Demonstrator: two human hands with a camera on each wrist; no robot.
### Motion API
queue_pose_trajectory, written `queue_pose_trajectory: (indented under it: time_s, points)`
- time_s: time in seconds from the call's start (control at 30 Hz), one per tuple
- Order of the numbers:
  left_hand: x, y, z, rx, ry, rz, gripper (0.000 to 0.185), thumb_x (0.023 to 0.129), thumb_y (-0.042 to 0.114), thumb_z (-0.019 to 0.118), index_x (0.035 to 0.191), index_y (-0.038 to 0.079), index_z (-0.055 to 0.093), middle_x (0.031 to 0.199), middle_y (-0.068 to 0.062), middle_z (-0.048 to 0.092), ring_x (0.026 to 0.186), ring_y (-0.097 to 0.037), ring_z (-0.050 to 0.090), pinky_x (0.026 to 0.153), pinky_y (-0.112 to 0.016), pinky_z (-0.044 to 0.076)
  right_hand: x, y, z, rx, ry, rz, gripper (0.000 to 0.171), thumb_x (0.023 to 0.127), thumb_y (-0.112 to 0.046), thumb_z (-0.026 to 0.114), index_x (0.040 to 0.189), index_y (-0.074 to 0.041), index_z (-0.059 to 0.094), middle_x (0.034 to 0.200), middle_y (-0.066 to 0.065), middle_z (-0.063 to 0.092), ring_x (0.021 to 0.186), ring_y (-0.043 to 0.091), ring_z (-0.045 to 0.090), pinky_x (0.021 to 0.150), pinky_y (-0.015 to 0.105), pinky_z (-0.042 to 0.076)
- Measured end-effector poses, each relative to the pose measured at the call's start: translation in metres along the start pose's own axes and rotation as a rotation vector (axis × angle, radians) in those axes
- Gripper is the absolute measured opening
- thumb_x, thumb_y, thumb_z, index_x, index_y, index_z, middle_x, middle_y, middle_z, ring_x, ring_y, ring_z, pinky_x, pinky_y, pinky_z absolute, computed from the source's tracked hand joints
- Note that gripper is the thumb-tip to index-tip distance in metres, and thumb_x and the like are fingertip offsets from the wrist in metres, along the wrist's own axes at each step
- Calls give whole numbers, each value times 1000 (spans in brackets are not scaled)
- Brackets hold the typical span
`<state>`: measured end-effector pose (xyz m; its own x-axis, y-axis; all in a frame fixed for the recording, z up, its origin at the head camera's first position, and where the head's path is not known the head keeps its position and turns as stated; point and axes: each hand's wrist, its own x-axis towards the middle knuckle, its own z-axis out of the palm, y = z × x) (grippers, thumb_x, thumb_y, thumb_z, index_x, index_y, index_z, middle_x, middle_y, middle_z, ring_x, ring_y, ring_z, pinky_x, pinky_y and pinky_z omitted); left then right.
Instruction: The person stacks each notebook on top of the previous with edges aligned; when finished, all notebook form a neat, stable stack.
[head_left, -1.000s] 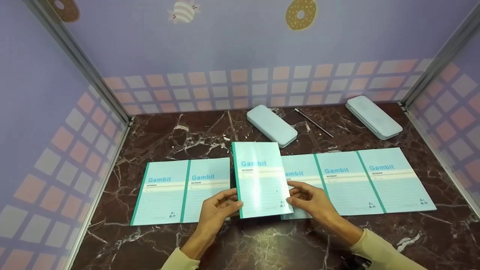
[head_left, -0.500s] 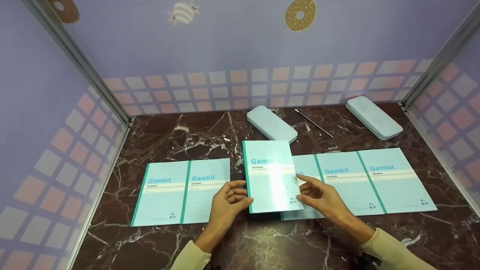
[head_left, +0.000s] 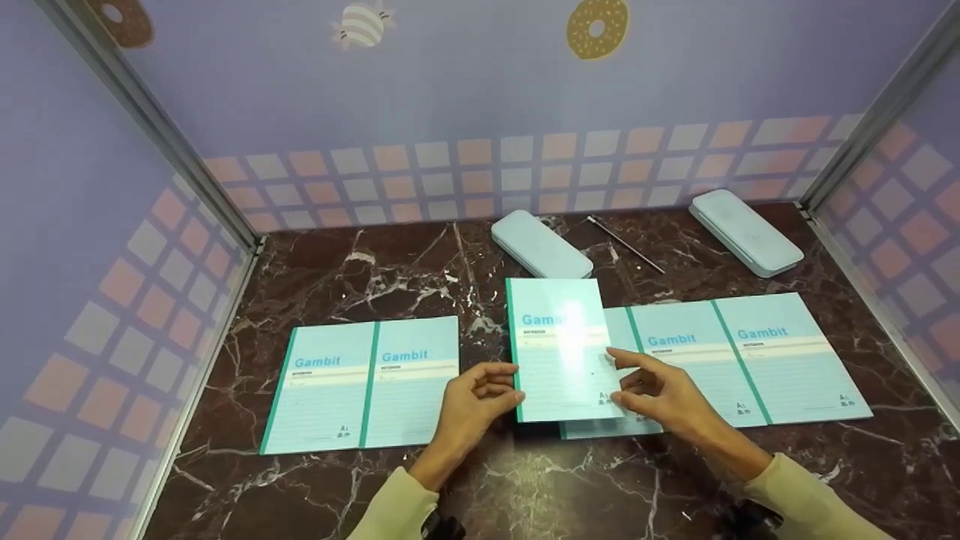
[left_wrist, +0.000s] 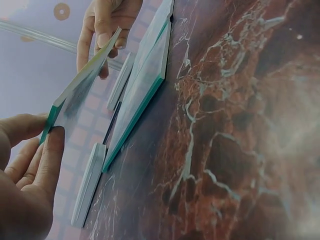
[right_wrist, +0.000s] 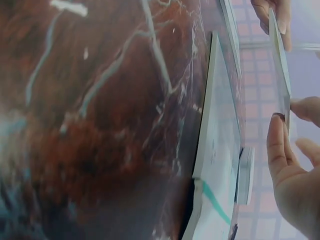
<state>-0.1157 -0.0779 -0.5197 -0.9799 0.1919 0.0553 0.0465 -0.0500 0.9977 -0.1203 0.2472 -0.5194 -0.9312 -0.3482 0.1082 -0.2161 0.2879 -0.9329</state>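
Observation:
Both hands hold a pale-blue Gambit notebook (head_left: 562,367) up off the table, its cover facing me. My left hand (head_left: 480,405) pinches its green spine edge between thumb and fingers, as the left wrist view shows. On the opposite edge, my right hand (head_left: 664,394) pinches the notebook near its lower corner. Below and behind it lies another notebook (head_left: 607,429), largely covered by the held one in the head view. To its right, two more notebooks (head_left: 697,367) lie side by side in the same row. The wrist views show a gap between the held notebook and those lying down.
Two more Gambit notebooks (head_left: 360,386) lie side by side at the left. Behind are a pale-blue pencil case (head_left: 541,244), a thin dark pencil (head_left: 626,244) and a second case (head_left: 746,232). Walls border the marble table (head_left: 360,285) at the back and sides.
Both hands have carried the held notebook to the right and slightly away from me, so it now covers more of the notebook behind it. The notebooks lying on the table have stayed put.

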Motion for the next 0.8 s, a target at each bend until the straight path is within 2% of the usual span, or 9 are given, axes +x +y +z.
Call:
queue_pose_trajectory:
  time_s: [0.27,0.47,0.67,0.8]
  points:
    - [6,-7,11,50,-23,-6,35,90,0,84,123,-4,74,110,-15,76,100,-28,74,88,-33,62,1,13,-13,-79,26,-28,53,100,-6,75,150,0,58,128,17,66,110,19,67,93,26,58]
    - [10,-14,20,105,-21,-30,33,89,4,87,120,0,77,107,-13,78,96,-25,75,82,-30,63,0,19,-21,-116,23,-10,55,98,-5,78,148,3,59,125,17,67,108,23,68,94,26,57]
    - [11,-19,29,114,-6,-58,32,87,3,88,117,1,78,106,-12,78,92,-22,75,77,-28,63,-2,20,-26,-155,11,-5,57,95,-4,81,146,8,58,117,16,69,105,31,69,97,31,59]
    - [12,-22,35,136,-1,-89,32,87,4,88,117,3,78,109,-9,77,90,-20,76,75,-28,63,-4,22,-29,-183,10,18,58,94,-5,81,146,7,58,119,17,69,106,34,69,97,37,59]
